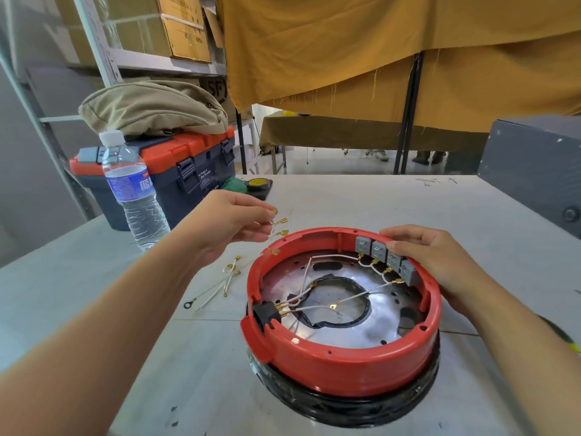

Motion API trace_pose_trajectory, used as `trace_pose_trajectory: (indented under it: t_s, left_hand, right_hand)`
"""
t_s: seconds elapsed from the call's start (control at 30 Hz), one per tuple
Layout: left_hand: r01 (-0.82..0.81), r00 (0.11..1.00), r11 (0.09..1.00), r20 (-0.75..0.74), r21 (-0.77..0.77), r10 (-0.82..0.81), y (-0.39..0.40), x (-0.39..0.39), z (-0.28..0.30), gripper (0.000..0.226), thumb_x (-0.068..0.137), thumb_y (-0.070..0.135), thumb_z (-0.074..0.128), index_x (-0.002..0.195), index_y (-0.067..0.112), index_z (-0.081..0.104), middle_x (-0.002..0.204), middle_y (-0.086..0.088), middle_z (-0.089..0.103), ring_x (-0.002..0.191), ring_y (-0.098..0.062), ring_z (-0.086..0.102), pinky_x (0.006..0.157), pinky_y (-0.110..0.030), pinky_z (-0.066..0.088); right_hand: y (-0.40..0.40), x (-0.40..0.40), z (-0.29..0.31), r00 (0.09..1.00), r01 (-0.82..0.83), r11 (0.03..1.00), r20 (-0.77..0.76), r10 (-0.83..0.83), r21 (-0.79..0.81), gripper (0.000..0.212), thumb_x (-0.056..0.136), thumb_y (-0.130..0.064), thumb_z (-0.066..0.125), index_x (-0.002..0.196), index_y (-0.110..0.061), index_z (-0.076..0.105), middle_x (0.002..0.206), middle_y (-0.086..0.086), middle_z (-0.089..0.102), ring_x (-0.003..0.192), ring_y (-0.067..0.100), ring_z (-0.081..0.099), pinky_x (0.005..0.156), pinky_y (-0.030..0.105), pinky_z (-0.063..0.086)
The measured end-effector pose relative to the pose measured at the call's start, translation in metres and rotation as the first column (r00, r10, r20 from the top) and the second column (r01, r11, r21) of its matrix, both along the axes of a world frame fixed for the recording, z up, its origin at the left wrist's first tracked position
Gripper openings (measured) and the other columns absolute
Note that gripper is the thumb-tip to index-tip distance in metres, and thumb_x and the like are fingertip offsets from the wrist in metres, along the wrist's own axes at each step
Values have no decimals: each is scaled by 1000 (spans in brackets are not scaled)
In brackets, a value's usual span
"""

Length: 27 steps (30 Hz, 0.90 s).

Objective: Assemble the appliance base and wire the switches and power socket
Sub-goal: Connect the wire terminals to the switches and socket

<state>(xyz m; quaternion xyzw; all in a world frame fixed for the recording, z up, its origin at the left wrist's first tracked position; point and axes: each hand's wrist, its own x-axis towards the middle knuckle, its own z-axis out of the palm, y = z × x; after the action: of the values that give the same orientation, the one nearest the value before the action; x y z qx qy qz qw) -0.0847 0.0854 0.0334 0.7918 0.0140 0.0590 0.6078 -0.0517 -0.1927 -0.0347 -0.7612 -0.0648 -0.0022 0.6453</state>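
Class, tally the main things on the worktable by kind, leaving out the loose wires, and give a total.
Red appliance base: 1
Grey switches in the base: 4
Black power socket: 1
Water bottle: 1
Toolbox: 1
Total: 8

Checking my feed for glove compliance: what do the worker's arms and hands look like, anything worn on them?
Both arms are bare as far as the frame shows, with no sleeves in view. The left hand and right hand wear no gloves, and no rings or watch show. A dark band with a yellow-green bit sits by the right forearm at the frame edge; I cannot tell whether it is worn.
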Motion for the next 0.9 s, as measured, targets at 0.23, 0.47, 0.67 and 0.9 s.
trace_pose_trajectory:
  t_s: [0.23,0.47,0.67,0.9]
  left_hand:
    - [146,984,988,-105,40,-142,-40,11,-5,10,82,-7,62,88,-4,70,60,-9,66,47,-9,61,49,-15,51]
    - [232,965,948,-175,219,-196,-70,26,-9,11,80,-7,65,91,-6,70,65,-10,66,47,-6,60,48,-14,50]
    - [252,962,885,-201,392,-185,-79,37,-11,9,81,-6,63,83,-1,70,64,-7,64,45,-4,57,47,-14,47]
    - [205,975,945,-137,255,-174,-56,39,-5,7,84,-3,64,90,0,67,72,-11,68,56,-12,67,49,-18,52]
  right_hand:
    - [1,2,-2,1000,5,1000,15,-4,-28,23,87,-4,59,97,-22,69,100,4,71,82,13,68,66,18,53]
    - [8,2,-4,998,54,995,28,-52,-85,23,90,-7,53,103,-21,64,104,7,64,85,21,64,78,36,51]
    - [8,0,-3,998,64,990,22,-62,-129,21,93,-15,49,107,-22,61,96,3,60,84,24,61,69,34,49]
    - [5,2,-3,999,42,989,0,-43,-143,23,93,-16,48,111,-24,59,98,-2,59,84,24,64,67,32,51]
